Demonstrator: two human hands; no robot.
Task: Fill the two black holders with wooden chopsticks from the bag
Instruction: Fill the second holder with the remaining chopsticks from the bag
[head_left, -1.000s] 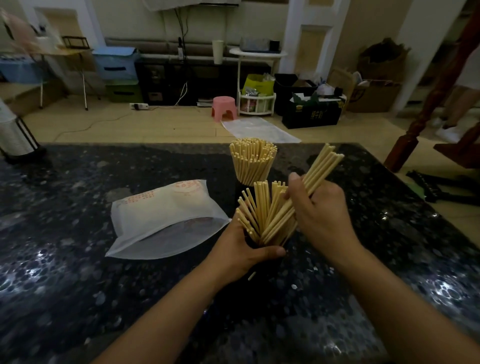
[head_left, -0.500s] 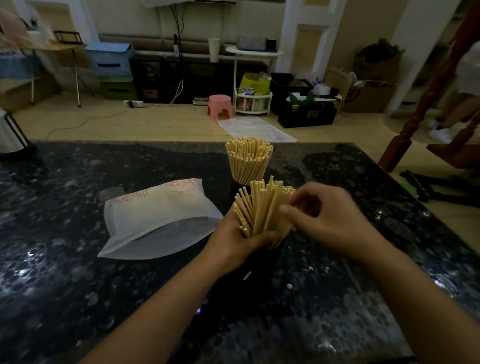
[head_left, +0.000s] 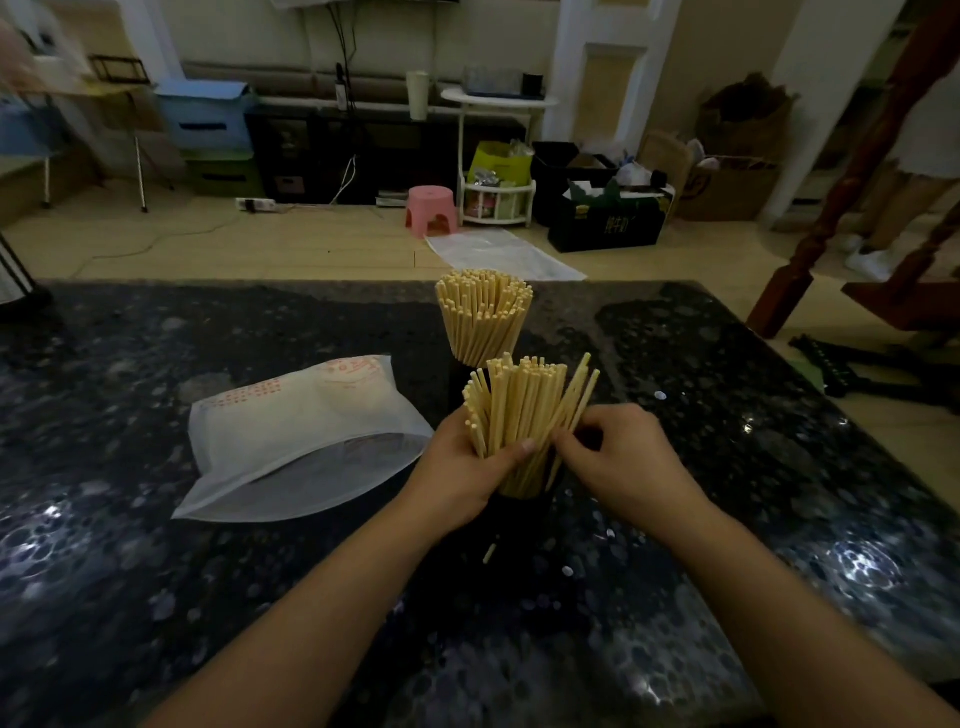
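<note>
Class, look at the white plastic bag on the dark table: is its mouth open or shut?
Open. The white plastic bag lies flat, its near edge gaping toward the hands.

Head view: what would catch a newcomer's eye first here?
Two pale fans of wooden chopsticks stand mid-table: the far bundle untouched, the near bundle gripped by the left hand while the right hand works its right edge. A white bag lies flat at left on the dark speckled table.
</note>
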